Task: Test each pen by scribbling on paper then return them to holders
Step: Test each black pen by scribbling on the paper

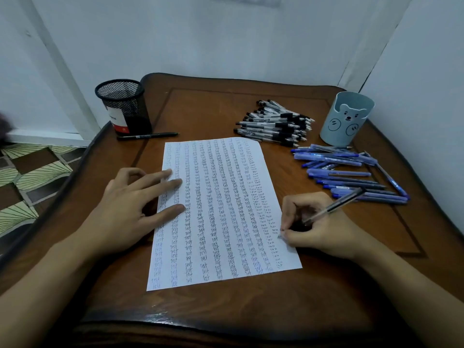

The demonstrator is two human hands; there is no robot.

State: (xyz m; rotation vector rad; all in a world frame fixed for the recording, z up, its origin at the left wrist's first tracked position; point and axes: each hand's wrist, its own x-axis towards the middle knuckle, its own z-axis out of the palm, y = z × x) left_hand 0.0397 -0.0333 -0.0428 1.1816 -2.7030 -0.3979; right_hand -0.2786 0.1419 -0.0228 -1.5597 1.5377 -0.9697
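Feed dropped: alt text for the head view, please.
The right hand writes with a pen at the right edge of a paper sheet full of "test" columns; the left hand presses its left edge. Piles of black pens and blue pens lie near a blue bear holder; a black mesh holder stands far left.

Single head-worn wide-angle view, looking forward and down, close above the wooden table [226, 305], walls behind
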